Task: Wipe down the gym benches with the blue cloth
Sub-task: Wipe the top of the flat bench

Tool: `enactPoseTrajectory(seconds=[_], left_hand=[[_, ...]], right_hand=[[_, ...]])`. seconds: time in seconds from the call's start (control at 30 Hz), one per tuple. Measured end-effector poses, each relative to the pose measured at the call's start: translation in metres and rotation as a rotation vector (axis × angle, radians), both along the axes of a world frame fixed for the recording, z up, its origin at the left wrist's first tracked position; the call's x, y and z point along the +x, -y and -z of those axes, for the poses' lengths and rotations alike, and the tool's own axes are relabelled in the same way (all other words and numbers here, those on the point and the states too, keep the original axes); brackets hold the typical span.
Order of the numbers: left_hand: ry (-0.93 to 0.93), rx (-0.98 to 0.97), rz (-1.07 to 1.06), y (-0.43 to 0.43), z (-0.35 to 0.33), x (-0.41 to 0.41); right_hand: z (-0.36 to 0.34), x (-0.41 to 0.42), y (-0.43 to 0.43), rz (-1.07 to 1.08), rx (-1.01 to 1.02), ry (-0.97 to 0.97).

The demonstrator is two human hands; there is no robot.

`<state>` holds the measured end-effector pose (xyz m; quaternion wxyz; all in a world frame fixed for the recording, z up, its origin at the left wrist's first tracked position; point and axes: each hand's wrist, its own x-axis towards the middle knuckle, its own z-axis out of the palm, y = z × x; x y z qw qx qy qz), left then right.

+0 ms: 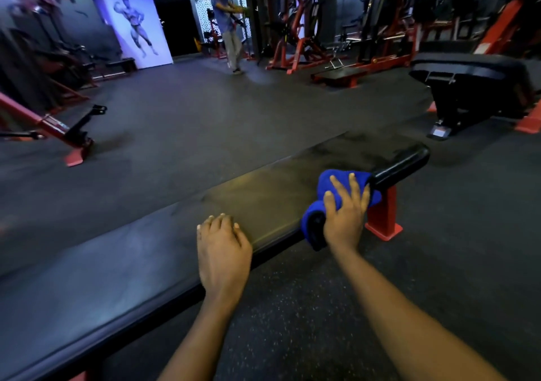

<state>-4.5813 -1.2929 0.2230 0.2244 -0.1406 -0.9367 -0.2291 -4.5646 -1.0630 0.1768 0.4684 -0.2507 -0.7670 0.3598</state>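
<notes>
A long flat black bench [146, 251] runs from the lower left up to the right, on a red leg [382, 219]. The blue cloth [336, 181] is bunched on the bench's near edge close to its right end and hangs over the side. My right hand [345, 213] presses on the cloth with fingers spread over it. My left hand [222, 251] lies flat on the bench top near the near edge, fingers together, holding nothing.
A second black bench [468, 78] stands at the right rear. Red-framed machines [307, 43] line the back, and a red frame [58, 128] sits at the left. A person [229, 26] stands far back on the dark rubber floor [205, 111].
</notes>
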Motion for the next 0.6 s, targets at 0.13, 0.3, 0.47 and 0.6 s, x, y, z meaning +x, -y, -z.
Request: enactPoseTrajectory(seconds=[0.13,0.3,0.47,0.6], left_hand=[[0.03,-0.159,-0.028,-0.017,0.003,0.001],[0.037,-0.187,-0.06,-0.02,0.004,0.0],[0.012,0.014,0.008,-0.003,-0.002,0.008],[-0.011,0.071,-0.057,0.032,-0.009,0.02]], right_hand=[[-0.01,-0.005,-0.046,0.064,-0.079,0.024],[0.002,0.003,0.037,-0.004,0.038,-0.04],[0.014,0.019,0.048,-0.118,0.241,-0.015],[0.002,0.008,0.068,-0.007,-0.013,-0.078]])
